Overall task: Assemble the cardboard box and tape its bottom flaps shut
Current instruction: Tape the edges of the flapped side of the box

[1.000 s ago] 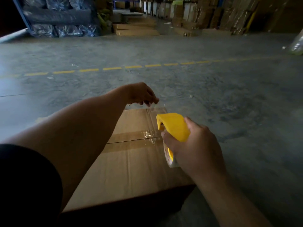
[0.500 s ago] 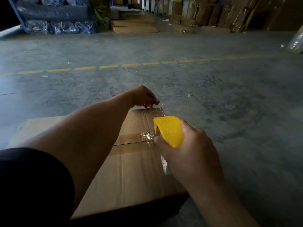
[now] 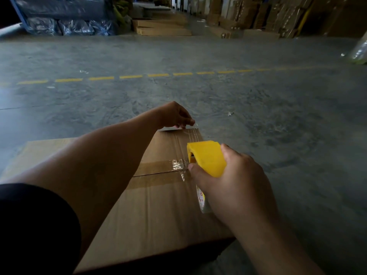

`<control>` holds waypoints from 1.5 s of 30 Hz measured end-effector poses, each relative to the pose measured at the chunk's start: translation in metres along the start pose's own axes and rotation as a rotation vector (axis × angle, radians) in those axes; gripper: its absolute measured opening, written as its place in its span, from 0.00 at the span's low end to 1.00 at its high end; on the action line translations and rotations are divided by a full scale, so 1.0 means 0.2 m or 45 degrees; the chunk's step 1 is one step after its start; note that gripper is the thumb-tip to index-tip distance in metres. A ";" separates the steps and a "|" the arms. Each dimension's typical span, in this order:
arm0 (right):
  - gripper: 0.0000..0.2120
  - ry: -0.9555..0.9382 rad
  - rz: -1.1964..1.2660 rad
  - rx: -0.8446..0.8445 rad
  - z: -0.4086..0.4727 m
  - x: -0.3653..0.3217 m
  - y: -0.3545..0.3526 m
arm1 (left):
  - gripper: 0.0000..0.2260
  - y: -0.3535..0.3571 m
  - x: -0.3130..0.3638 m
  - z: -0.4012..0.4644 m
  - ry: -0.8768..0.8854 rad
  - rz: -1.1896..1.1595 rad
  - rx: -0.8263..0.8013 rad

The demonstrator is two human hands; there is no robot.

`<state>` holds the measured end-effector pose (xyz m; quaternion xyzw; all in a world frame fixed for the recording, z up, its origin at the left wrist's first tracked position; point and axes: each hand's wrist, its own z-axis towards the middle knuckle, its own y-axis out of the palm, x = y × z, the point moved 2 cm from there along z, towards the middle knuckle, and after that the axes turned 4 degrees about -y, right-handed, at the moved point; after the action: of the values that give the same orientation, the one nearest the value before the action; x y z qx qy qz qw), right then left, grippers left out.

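Note:
A brown cardboard box (image 3: 155, 211) lies on the concrete floor with its flaps folded flat and facing up. Glossy clear tape (image 3: 158, 168) runs along the centre seam. My right hand (image 3: 234, 187) grips a yellow tape dispenser (image 3: 206, 157) over the box's right edge, just past the seam. A thin strip of clear tape (image 3: 193, 135) stretches from the dispenser to the far right corner. My left hand (image 3: 176, 116) pinches that tape end down at the far edge, my forearm crossing over the box.
Grey concrete floor (image 3: 258, 100) with a dashed yellow line (image 3: 131, 76) lies beyond the box. Flat cardboard stacks (image 3: 160, 28), wrapped bundles (image 3: 65, 26) on the left and stacked cartons (image 3: 268, 18) stand at the back. A plastic-wrapped item (image 3: 359, 50) is at the right edge.
My right hand has drawn the dispenser back toward me along the box's right edge, lengthening the tape strip. My left hand stays pinned at the far corner.

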<state>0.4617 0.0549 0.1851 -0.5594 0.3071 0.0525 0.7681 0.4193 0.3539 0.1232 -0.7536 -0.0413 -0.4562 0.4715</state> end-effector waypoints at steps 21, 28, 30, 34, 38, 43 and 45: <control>0.32 0.053 -0.097 0.022 -0.01 -0.06 0.02 | 0.17 0.07 0.02 -0.27 0.253 0.499 0.310; 0.30 0.109 -0.141 -0.037 0.00 -0.11 0.02 | 0.24 0.22 -0.03 -0.37 0.176 0.894 -0.023; 0.23 0.108 -0.154 -0.015 -0.02 -0.12 0.01 | 0.24 0.21 -0.02 -0.39 0.140 0.831 0.004; 0.24 0.084 -0.185 0.002 -0.16 -0.10 -0.03 | 0.24 0.21 0.00 -0.41 0.141 0.813 0.014; 0.34 0.049 -0.163 0.025 -0.38 -0.04 -0.06 | 0.26 0.22 -0.02 -0.41 0.131 0.838 -0.050; 0.38 0.021 -0.126 0.032 -0.45 -0.02 -0.05 | 0.26 0.24 0.01 -0.44 0.147 0.948 -0.114; 0.37 0.022 -0.121 0.042 -0.45 -0.01 -0.05 | 0.26 0.26 0.03 -0.45 0.130 0.962 -0.101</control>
<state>0.4278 -0.0280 0.1784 -0.5611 0.2877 0.0062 0.7762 0.3897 0.2561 0.1046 -0.7096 0.2805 -0.2886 0.5784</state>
